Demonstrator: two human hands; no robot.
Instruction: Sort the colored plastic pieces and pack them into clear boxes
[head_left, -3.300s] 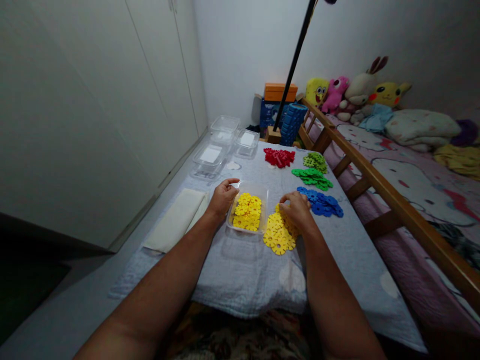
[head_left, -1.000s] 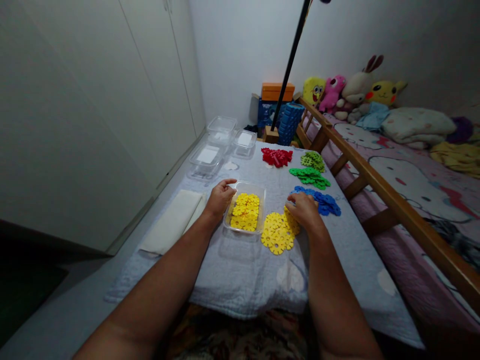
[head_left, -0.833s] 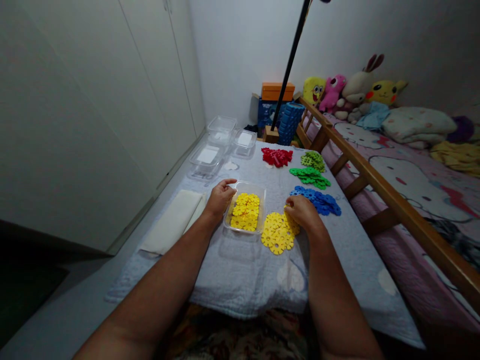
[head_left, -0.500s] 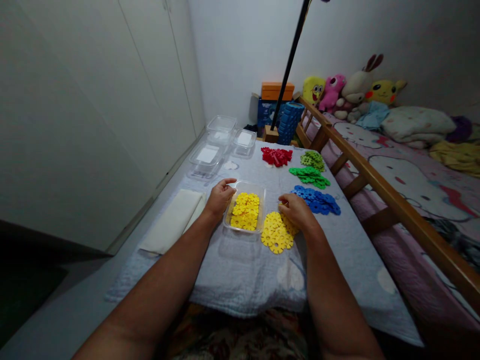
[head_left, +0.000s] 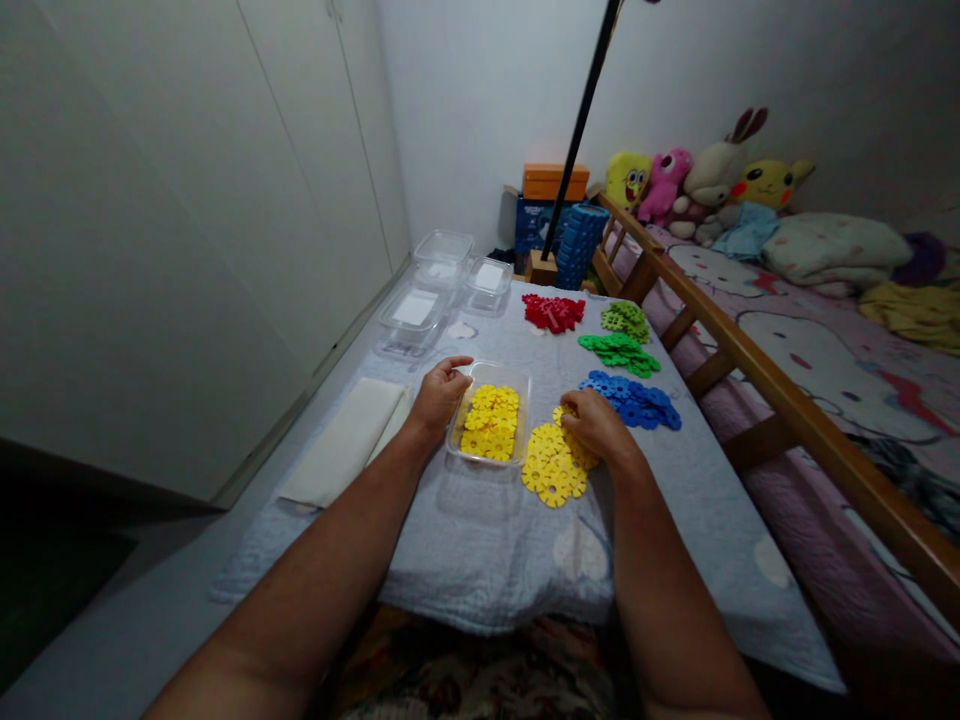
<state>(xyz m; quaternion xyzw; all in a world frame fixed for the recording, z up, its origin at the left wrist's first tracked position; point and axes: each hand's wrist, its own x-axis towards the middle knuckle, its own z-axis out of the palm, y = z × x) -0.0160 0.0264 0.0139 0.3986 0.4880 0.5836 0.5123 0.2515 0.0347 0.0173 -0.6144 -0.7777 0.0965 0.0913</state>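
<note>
Yellow piece (head_left: 559, 413) now showing beneath the right hand (head_left: 592, 420) – a moment ago the fingers were covering it.
That hand is curling over the yellow pile (head_left: 553, 468), hiding whether its grip is pinching the piece or just touching. The left is resting against the box (head_left: 523, 388) – clasping or merely touching, I cannot tell – and yellow discs (head_left: 490, 425) are lying inside, the lower ones hiding.
</note>
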